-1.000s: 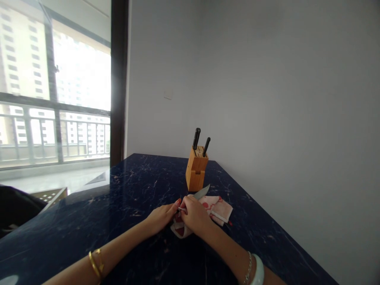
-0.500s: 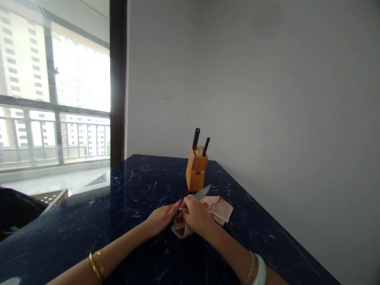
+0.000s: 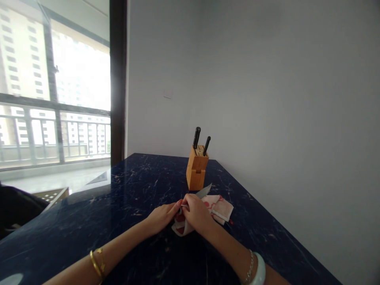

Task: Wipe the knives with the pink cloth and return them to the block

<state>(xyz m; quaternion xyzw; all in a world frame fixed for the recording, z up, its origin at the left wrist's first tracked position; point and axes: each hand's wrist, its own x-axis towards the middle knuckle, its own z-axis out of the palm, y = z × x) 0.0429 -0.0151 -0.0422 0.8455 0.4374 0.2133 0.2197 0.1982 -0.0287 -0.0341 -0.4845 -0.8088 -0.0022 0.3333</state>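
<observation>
Knife [image 3: 204,191] shifted slightly, blade protruding past the right fingers [image 3: 188,200].

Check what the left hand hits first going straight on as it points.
Most likely the right hand, which lies just ahead of the left hand and grips the patterned cloth. Depth is unclear here; they may already touch.

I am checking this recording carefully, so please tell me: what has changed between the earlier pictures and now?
The blade shows a touch farther right in view, perhaps only through camera movement. Nothing was taken hold of or let go. The right hand stays on the cloth, the left hand beside it; the knife block stands as before.
</observation>
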